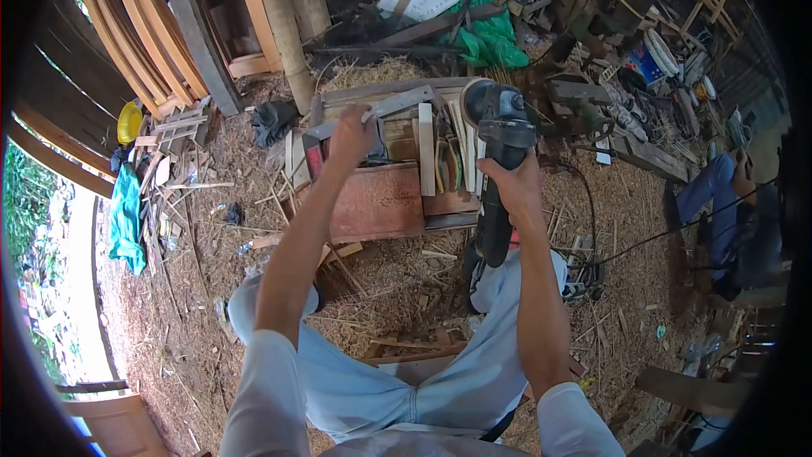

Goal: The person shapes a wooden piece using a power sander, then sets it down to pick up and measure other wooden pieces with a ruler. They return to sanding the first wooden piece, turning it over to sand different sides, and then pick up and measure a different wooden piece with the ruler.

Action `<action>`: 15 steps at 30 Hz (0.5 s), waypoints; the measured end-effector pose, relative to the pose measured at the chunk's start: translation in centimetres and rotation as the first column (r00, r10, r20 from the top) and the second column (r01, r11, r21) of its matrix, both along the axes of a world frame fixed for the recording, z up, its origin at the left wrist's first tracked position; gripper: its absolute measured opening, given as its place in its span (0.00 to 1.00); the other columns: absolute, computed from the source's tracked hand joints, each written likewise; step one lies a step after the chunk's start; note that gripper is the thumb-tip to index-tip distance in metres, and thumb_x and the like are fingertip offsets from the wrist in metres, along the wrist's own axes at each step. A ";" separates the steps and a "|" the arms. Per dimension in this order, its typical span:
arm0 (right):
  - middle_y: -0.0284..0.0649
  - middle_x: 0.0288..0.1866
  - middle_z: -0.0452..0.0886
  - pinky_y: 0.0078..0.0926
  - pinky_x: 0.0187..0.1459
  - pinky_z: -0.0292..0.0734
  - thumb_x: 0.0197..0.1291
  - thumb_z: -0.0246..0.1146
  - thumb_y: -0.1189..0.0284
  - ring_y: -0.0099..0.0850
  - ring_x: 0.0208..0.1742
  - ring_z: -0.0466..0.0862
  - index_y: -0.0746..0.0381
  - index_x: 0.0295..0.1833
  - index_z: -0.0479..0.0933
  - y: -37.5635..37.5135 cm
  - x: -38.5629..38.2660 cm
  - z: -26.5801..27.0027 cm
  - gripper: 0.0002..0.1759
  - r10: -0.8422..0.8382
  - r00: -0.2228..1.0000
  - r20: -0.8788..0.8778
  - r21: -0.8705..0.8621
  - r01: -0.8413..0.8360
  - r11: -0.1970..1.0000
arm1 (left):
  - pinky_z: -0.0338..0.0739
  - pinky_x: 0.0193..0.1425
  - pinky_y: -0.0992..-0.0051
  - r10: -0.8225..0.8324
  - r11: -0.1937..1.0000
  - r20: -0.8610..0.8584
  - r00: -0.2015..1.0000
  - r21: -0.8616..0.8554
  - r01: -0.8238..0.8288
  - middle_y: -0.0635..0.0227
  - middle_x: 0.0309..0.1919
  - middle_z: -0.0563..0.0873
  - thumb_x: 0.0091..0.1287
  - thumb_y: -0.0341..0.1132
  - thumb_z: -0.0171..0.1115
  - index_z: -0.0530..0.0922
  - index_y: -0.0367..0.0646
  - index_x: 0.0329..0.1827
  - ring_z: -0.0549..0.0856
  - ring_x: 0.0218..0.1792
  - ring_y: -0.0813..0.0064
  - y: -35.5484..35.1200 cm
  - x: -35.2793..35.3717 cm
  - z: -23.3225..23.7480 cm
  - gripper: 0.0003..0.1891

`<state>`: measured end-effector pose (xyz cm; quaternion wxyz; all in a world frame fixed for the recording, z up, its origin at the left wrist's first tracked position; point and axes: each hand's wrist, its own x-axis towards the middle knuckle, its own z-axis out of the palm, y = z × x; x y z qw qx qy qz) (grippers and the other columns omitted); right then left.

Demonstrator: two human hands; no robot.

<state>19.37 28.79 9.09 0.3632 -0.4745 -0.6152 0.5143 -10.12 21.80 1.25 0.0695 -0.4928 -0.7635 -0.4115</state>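
My right hand [516, 186] is wrapped round the body of a black angle grinder [506, 140], whose round disc [472, 103] faces left, toward the wooden box. My left hand [353, 137] is closed on a long flat grey bar [402, 102] that lies slantwise across the top of the box, its right end short of the disc. Under my hands is the low wooden box [448, 201], with a reddish-brown board [376, 201] on its near side. A pale wood strip [426, 148] and several hand tools [451, 165] sit in its right part.
Wood shavings [406, 288] and offcuts cover the ground. A cable [592, 211] runs down on the right. Curved wooden frames [152, 25] lean at back left; green plastic [493, 38] lies among scrap behind. Another person's leg [709, 195] shows at far right.
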 end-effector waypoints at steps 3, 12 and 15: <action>0.40 0.42 0.82 0.30 0.44 0.76 0.42 0.75 0.70 0.29 0.39 0.81 0.66 0.53 0.74 0.1 -0.7 0.0 0.30 0.045 0.999 0.005 -0.015 -0.045 0.999 | 0.75 0.54 0.59 -0.195 0.974 -0.207 0.959 -0.153 0.165 0.54 0.44 0.83 0.64 0.38 0.65 0.81 0.39 0.45 0.81 0.51 0.56 2.1 -2.6 -0.4 0.13; 0.40 0.41 0.81 0.30 0.40 0.76 0.43 0.75 0.69 0.28 0.37 0.80 0.68 0.53 0.72 0.6 -1.6 -1.0 0.31 -0.004 0.998 0.058 -0.053 0.007 0.999 | 0.77 0.51 0.61 -0.247 0.902 0.108 0.963 -0.339 0.269 0.53 0.42 0.86 0.61 0.51 0.67 0.85 0.42 0.43 0.84 0.47 0.55 6.5 -6.0 -1.1 0.20; 0.41 0.41 0.81 0.31 0.40 0.76 0.43 0.75 0.69 0.30 0.37 0.80 0.68 0.54 0.72 0.7 -1.5 -1.0 0.32 0.019 0.998 0.065 -0.030 -0.017 0.999 | 0.77 0.51 0.66 -0.250 0.904 0.143 0.958 -0.320 0.284 0.54 0.40 0.87 0.61 0.46 0.66 0.85 0.39 0.44 0.85 0.44 0.57 7.3 -6.5 -1.3 0.18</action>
